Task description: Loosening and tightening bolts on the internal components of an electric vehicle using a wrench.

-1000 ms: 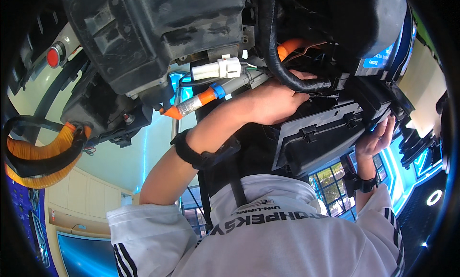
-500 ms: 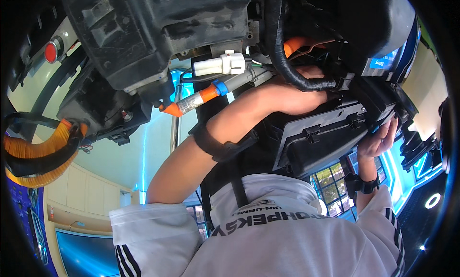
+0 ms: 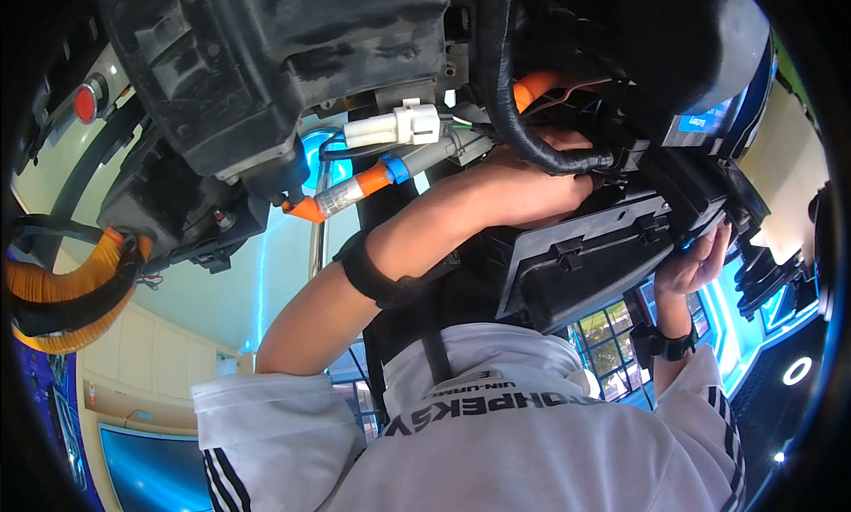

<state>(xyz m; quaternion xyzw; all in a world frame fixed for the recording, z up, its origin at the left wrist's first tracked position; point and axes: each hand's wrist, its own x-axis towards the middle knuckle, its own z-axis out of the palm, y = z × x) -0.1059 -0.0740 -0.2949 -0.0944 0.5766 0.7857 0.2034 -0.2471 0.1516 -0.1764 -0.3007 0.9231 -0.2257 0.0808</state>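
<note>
Your left hand [image 3: 551, 193] reaches behind the black hose [image 3: 511, 122], its grip hidden; your right hand [image 3: 693, 262], fingers bent, meets the lower edge of the black box [image 3: 681, 186], grasp impossible to tell.

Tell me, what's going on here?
A person is at work, barehanded, among black machine parts. The left hand reaches behind a thick black hose, its fingertips hidden. The right hand is up at the lower edge of a black housing; whether it grips is unclear. A white connector sits nearby.
</note>
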